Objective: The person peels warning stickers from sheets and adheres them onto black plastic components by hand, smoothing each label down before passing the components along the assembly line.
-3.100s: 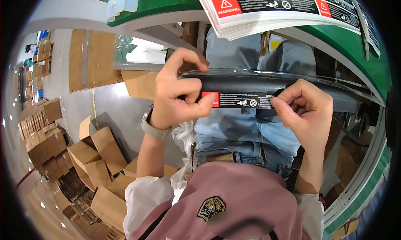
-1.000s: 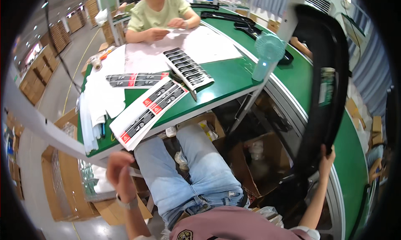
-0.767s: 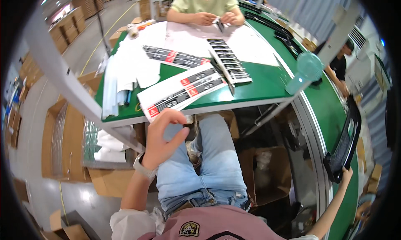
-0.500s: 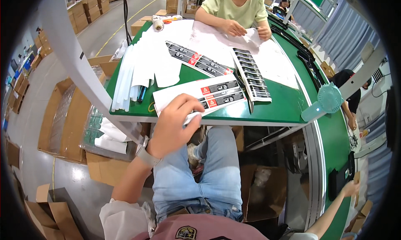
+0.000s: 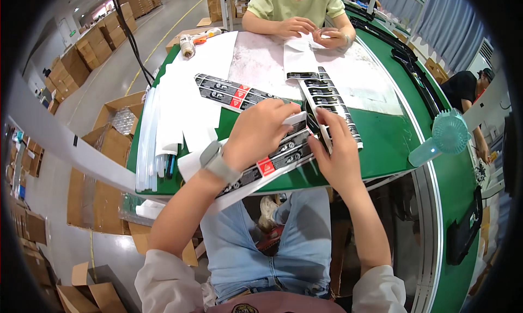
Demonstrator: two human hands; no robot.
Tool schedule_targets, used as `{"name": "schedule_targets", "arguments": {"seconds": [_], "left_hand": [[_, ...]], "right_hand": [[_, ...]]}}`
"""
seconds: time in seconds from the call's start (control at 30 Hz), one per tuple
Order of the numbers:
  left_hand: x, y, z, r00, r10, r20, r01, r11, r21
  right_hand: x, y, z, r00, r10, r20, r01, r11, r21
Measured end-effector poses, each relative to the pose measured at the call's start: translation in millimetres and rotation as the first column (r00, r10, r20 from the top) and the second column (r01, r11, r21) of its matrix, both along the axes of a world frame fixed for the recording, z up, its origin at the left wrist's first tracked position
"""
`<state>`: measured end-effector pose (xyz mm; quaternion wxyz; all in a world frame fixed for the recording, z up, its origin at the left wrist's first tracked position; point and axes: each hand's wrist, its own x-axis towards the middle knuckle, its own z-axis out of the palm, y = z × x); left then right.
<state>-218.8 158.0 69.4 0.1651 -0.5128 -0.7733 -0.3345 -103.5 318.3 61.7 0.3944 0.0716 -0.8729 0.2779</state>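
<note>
A white sheet of black and red labels [image 5: 267, 166] lies slanted at the table's front edge, its lower side reaching past the edge. My left hand [image 5: 256, 134] is over the sheet, its curled fingers closed on the upper edge near the right end. My right hand [image 5: 339, 156] grips the right end between thumb and fingers. Just beyond my fingers lies a second label sheet [image 5: 231, 93]. To its right, a strip of black labels [image 5: 330, 98] extends away from me, partly covered by my right fingers.
Pale translucent strips [image 5: 146, 144] and white paper [image 5: 199, 130] lie at the left of the green table [image 5: 376, 155]. A teal hand fan [image 5: 448, 136] is at the right edge. Across the table a person's hands [image 5: 329, 38] hold white paper. Cardboard boxes [image 5: 103, 196] stand on the floor at left.
My right hand has come in from the far right to the label sheet's end. My left hand has moved right along the sheet, which is now tilted further over the front edge.
</note>
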Motion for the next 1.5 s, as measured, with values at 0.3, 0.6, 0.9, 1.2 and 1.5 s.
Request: {"name": "schedule_targets", "arguments": {"seconds": [0.3, 0.6, 0.9, 1.2, 1.5], "left_hand": [[30, -24, 25, 0.943, 0.113, -0.312, -0.154, 0.982, -0.111], [34, -26, 25, 0.895, 0.099, -0.434, -0.164, 0.98, -0.114], [6, -24, 10, 0.97, 0.004, 0.245, -0.005, 1.0, 0.004], [-29, -23, -7, 0.977, 0.207, -0.053, -0.208, 0.978, -0.025], [71, -53, 108, 0.982, -0.191, 0.002, 0.159, 0.826, 0.54]], "right_hand": [[-7, -12, -3, 0.984, 0.176, -0.02, -0.174, 0.945, -0.277], [1, -20, -3, 0.995, 0.063, -0.083, -0.079, 0.975, -0.207], [14, -18, -8, 0.949, 0.062, -0.31, -0.008, 0.985, 0.173], [95, 5, -21, 0.989, -0.142, -0.034, 0.101, 0.836, -0.539], [159, 17, -90, 0.703, 0.682, -0.201, -0.398, 0.143, -0.906]]}}
